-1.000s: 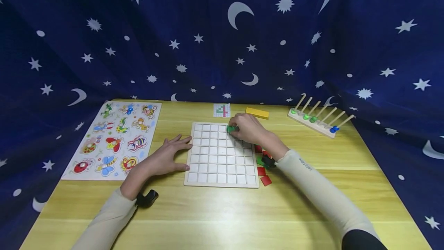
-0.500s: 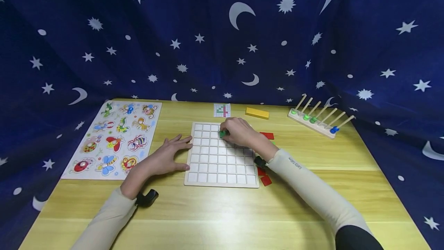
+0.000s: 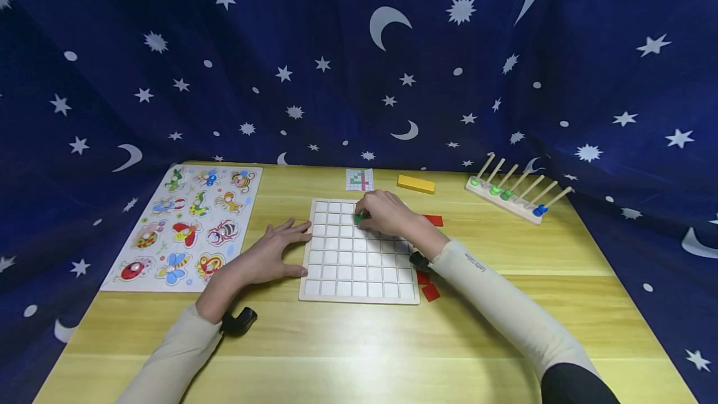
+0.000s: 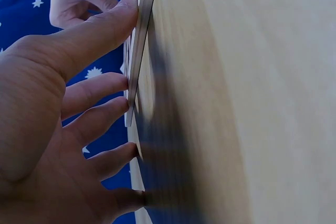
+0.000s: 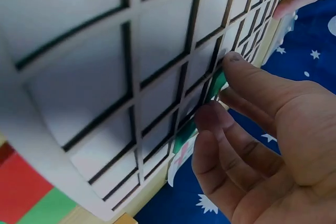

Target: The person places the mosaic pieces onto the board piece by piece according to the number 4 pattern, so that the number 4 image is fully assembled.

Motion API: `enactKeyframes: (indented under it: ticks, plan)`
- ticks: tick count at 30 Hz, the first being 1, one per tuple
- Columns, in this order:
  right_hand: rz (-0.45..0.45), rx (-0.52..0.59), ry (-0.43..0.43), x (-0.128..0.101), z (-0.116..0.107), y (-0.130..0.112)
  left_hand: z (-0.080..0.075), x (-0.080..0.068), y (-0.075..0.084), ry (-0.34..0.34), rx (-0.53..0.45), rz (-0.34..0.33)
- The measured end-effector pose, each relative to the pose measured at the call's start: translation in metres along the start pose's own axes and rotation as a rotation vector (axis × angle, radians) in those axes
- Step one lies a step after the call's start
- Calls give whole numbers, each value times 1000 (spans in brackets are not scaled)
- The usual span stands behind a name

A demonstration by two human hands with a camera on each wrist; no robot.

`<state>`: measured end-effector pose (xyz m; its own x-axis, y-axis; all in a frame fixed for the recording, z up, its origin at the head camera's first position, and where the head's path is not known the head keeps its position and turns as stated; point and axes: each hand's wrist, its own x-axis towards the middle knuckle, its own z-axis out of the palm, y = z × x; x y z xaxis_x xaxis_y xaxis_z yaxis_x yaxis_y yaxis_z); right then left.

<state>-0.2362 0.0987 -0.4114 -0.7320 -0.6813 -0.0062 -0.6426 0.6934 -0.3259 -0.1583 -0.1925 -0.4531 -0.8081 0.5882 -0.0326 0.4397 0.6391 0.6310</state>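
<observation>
A white gridded board (image 3: pixel 359 299) lies flat on the table. My left hand (image 3: pixel 268 257) rests at its left edge, thumb and fingers spread, with the thumb touching the rim in the left wrist view. Over the upper part of the grid, my right hand (image 3: pixel 387 214) pinches a small green square tile (image 5: pixel 217 82) between thumb and fingers, at a cell in the second row from the top. A second green tile (image 5: pixel 184 138) sits in a far-row cell, visible in the right wrist view; my right hand hides it in the head view.
Loose red tiles (image 3: pixel 430 293) and green ones lie right of the board, partly under my right forearm. Behind it are a pattern card (image 3: pixel 359 179) and a yellow block (image 3: pixel 416 184). An insect puzzle (image 3: pixel 185 229) lies left; a peg stand (image 3: pixel 505 200) stands back right.
My right hand has moved left and slightly toward me with the green tile, from the top row to the second, then stayed there. The left hand keeps its place.
</observation>
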Motion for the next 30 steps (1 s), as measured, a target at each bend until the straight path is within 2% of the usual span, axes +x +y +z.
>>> enactKeyframes:
  ticks: [5,14,23,30]
  plan:
    - [-4,-13,41,-8,-1,2,2,0,-1,3,3,-6]
    - [71,-3,128,-36,-16,20,1,0,-2,11,11,2]
    - [93,-26,112,-69,-25,36,3,-1,-3,10,7,10]
    - [119,-62,69,-79,-24,48,0,-2,-2,10,6,4]
